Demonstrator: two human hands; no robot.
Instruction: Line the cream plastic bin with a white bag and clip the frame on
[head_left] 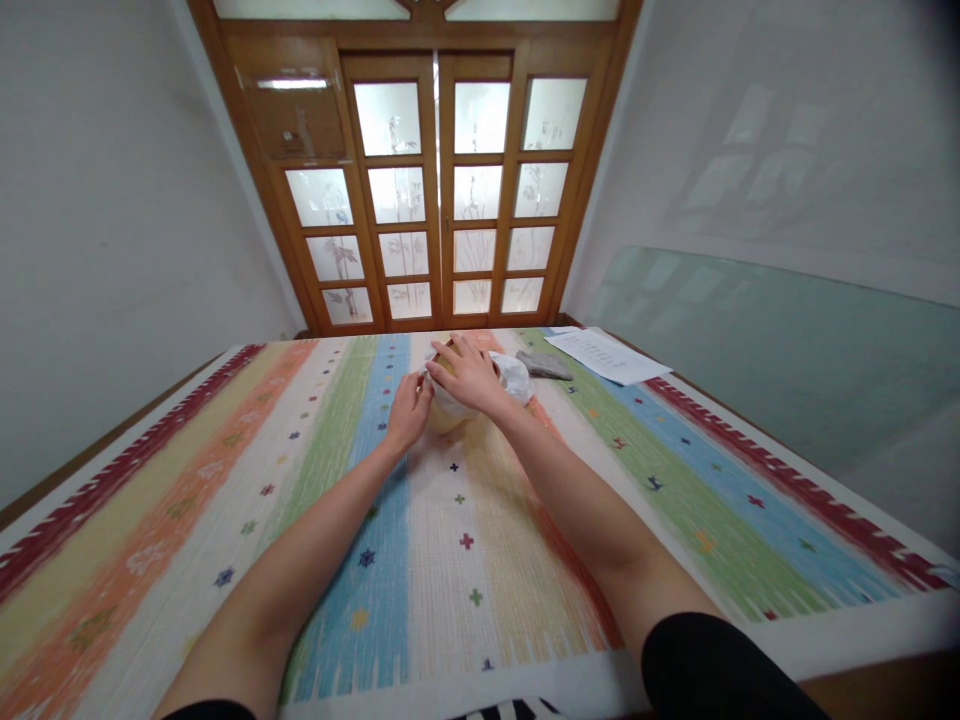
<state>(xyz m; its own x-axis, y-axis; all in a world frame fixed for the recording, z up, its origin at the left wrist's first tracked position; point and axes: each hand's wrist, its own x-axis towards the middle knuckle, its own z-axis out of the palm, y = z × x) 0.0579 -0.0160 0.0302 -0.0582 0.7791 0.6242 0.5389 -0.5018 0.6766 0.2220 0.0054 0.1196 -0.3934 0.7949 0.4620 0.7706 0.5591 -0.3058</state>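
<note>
A yellowish-brown rounded object (448, 353), partly wrapped in thin white plastic or cloth (514, 378), rests near the far end of the table; its kind is hard to make out beneath my hands. My right hand (469, 375) lies over its top and right side, fingers bent round it. At its left side, my left hand (409, 408) has its fingertips closed on the edge of the white wrapping. Both forearms reach forward across the patterned tablecloth (435, 560). Just right of the wrapping lies a folded grey cloth (545, 365).
Printed white paper (607, 357) lies at the far right part of the table. Beyond the table stands a wooden door (439, 190) with frosted panes. A pale wall (112, 220) is on the left, and a greenish glass-like panel (750, 350) leans along the right wall.
</note>
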